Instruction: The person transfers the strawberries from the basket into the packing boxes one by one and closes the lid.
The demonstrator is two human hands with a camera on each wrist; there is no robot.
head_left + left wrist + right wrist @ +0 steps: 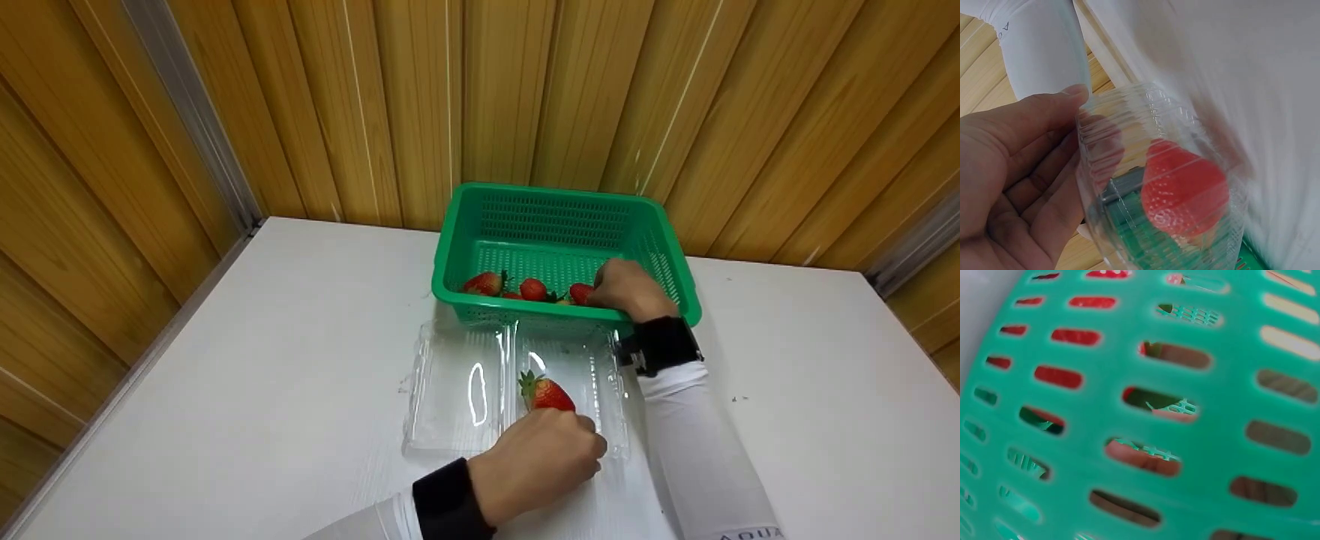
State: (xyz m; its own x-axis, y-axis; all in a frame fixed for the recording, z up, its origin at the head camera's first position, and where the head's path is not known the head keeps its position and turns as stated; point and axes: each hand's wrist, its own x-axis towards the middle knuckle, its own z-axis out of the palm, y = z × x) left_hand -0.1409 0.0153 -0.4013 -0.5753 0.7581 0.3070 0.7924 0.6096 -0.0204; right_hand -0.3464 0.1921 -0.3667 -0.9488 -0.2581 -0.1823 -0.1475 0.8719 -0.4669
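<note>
A clear plastic clamshell container (457, 390) lies open on the white table, with one strawberry (553, 396) in its right half. My left hand (541, 459) pinches the near edge of this container. In the left wrist view, the thumb and fingers (1044, 121) sit on either side of its clear wall, and the strawberry (1185, 188) shows through it. Inside the green basket (566, 309), my right hand (631, 289) curls its fingers at a red strawberry (580, 292). The basket's rim hides those fingertips. Through the slots of the basket wall (1219, 399), the right wrist view shows bits of fingers and red fruit.
Several more strawberries (484, 283) rest along the basket's near side. The basket stands at the table's back edge, against a wood-look panel wall (495, 97). White table surface (300, 360) stretches left and right of the container.
</note>
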